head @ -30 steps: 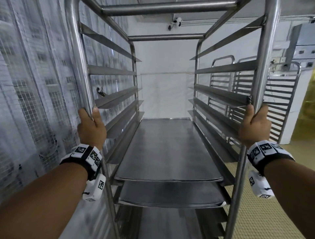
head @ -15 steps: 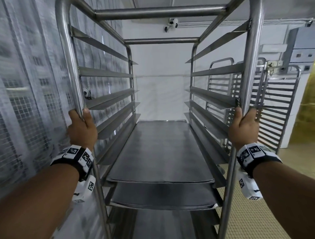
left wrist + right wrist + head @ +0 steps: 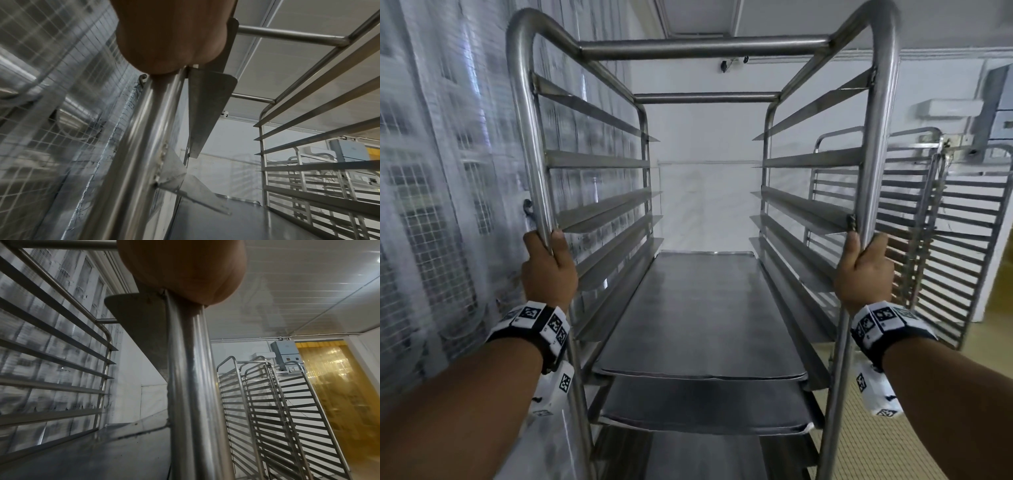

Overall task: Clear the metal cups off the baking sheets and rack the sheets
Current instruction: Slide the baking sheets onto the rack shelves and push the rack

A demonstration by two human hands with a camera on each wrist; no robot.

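1. A mesh-backed translucent curtain [image 3: 431, 205] is seen along the left side.
2. The left hand [image 3: 548, 270] is wrapped around the rack's [image 3: 702, 51] left front upright [image 3: 530, 154], fingers curled onto the tube.
3. Two baking sheets are seated on the side runners between the uprights: the upper sheet [image 3: 698, 315] directly above the lower sheet [image 3: 702, 407]. Both top surfaces are bare.
4. The right hand [image 3: 864, 274] is clamped around the right front upright [image 3: 876, 154].
5. Further empty racks [image 3: 941, 240] are positioned to the right, against the wall.
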